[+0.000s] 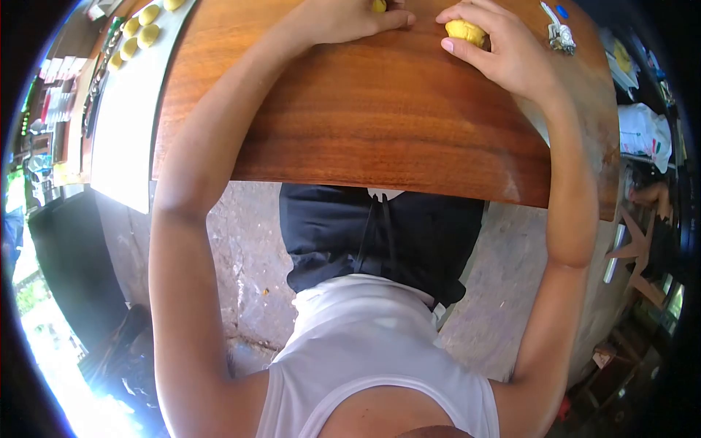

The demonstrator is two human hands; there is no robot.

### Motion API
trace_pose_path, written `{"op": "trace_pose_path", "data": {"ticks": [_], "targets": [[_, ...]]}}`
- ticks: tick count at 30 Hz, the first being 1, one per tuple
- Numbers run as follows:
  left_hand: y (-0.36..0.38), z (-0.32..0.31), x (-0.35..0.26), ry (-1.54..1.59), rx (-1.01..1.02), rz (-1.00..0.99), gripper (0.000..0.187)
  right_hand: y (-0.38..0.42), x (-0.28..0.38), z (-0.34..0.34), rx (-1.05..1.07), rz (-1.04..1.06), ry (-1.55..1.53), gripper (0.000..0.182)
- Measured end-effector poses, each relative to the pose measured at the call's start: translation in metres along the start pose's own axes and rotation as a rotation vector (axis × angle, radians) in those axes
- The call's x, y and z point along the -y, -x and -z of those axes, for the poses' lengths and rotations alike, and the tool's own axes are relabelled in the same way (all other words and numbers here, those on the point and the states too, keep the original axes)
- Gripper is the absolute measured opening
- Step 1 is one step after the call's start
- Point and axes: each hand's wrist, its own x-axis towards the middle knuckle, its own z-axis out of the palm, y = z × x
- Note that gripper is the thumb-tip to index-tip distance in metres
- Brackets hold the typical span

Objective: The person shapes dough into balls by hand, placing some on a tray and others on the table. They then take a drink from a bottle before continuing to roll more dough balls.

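On the wooden bench [387, 131], the right hand [505, 52] curls its grip around a yellow dough lump [465, 31], its long axis roughly sideways, right of the left hand [352, 18], whose grip on a second yellow lump [378, 6], cut by the frame, I cannot tell.

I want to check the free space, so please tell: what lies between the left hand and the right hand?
The head view shows only bare wooden tabletop between the left hand and the right hand, which holds a yellow lump.
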Motion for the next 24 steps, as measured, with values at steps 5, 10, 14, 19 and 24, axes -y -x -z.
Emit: {"op": "trace_pose_path", "data": {"ticks": [5,10,14,19,24], "targets": [[0.0001,0.0015,-0.0027,-0.007,0.013,0.032,0.024,0.0031,0.0064,0.0015,-0.001,0.012,0.038,0.03],[-0.001,0.0005,0.0,-0.059,0.021,0.019,0.026,0.0035,0.0062,0.0017,0.013,0.0,0.036,0.031],[-0.001,0.001,-0.002,-0.062,0.028,0.051,0.028,0.0022,0.002,0.0022,0.031,-0.012,0.034,0.031],[-0.0012,0.0015,-0.0025,-0.059,0.04,0.067,0.028,0.0039,0.0039,0.0026,0.027,-0.04,0.044,0.031],[-0.001,0.001,-0.002,-0.064,0.04,0.073,0.028,0.0033,0.0044,0.0033,0.036,-0.053,0.04,0.032]]}}
